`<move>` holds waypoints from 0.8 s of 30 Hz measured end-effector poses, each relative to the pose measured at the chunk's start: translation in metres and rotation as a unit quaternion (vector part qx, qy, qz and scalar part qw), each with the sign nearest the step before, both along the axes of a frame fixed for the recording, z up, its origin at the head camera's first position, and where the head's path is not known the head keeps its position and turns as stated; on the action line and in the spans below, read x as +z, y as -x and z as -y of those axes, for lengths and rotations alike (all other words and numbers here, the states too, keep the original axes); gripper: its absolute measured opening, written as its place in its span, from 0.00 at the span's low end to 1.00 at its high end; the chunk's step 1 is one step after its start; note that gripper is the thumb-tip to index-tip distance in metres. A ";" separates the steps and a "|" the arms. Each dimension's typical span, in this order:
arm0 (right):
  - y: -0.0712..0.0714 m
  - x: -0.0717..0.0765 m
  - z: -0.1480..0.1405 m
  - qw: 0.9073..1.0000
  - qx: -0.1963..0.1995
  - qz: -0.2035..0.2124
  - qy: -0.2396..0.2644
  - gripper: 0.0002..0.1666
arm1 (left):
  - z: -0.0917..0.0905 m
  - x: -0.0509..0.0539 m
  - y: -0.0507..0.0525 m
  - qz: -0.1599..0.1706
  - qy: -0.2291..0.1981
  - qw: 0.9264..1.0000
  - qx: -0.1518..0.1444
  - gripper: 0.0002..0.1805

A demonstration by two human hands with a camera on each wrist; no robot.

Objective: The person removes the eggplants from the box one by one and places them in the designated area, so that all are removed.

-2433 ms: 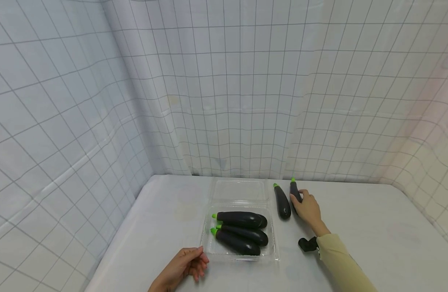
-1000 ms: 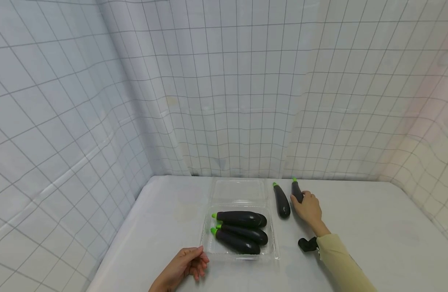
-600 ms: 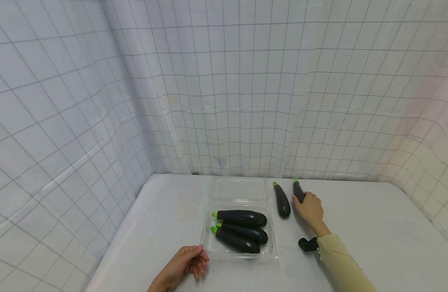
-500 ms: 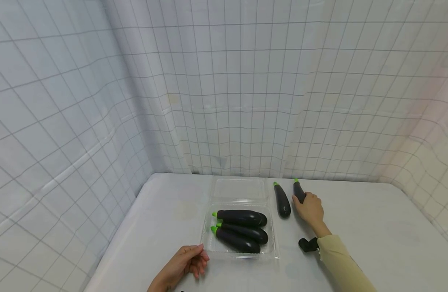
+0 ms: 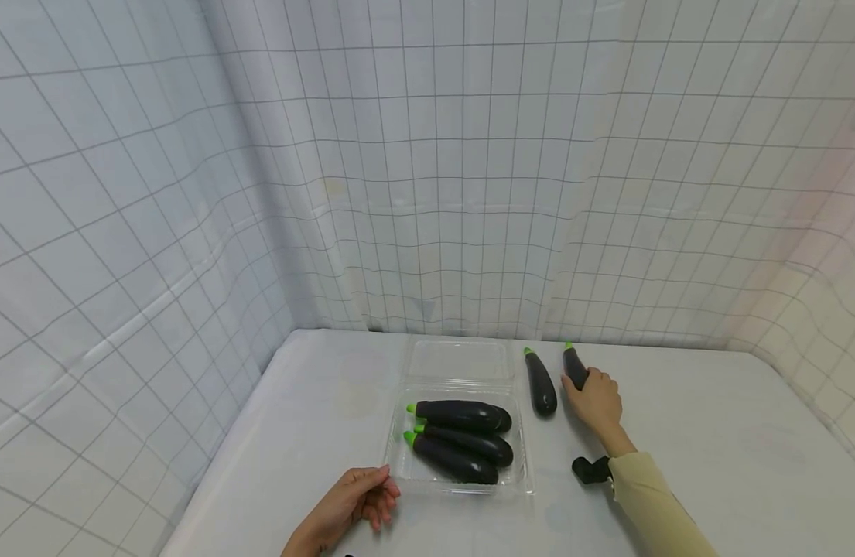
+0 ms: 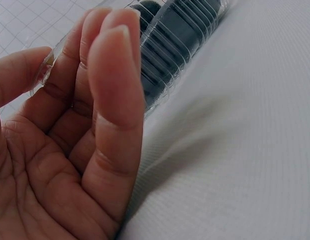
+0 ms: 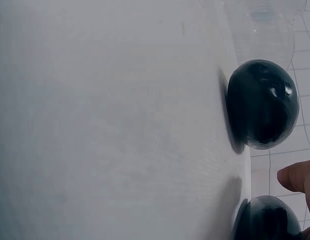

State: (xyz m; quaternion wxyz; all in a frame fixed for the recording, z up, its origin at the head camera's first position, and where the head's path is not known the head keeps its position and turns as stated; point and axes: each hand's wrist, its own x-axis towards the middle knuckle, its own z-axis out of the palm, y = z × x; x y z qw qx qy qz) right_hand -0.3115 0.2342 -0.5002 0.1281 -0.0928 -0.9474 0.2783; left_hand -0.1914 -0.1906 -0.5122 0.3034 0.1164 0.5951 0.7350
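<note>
My left hand [image 5: 353,503] pinches the near left corner of a clear plastic container [image 5: 408,487]; in the left wrist view the thumb and a finger of the left hand [image 6: 70,125] meet on its clear edge. Several dark eggplants [image 5: 462,456] with green stems lie in the container. At the back right my right hand [image 5: 596,401] grips an eggplant [image 5: 573,363], its lower end hidden under the palm. Just left of it lies another eggplant [image 5: 541,387], untouched, whose round end [image 7: 264,105] shows in the right wrist view.
The container's clear lid [image 5: 459,360] lies folded back behind it. A black device [image 5: 589,469] sits at the right wrist, by the yellow sleeve [image 5: 653,503]. White gridded curtains [image 5: 462,193] stand behind and beside the white table [image 5: 330,387].
The right hand and the eggplant in its grip have shifted slightly to the right, away from the neighbouring eggplant. The left hand stays at the container's corner.
</note>
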 end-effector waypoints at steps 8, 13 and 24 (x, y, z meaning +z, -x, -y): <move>-0.002 0.000 -0.002 1.000 0.002 -0.001 -0.014 0.40 | 0.000 -0.002 0.000 -0.003 -0.004 1.000 -0.002 0.23; -0.004 0.000 -0.002 1.000 0.006 -0.010 -0.018 0.41 | 0.000 -0.001 0.000 0.000 0.000 1.000 -0.002 0.23; -0.007 0.017 0.008 0.996 0.047 -0.068 -0.021 0.35 | 0.000 -0.002 0.000 -0.003 -0.002 1.000 -0.003 0.23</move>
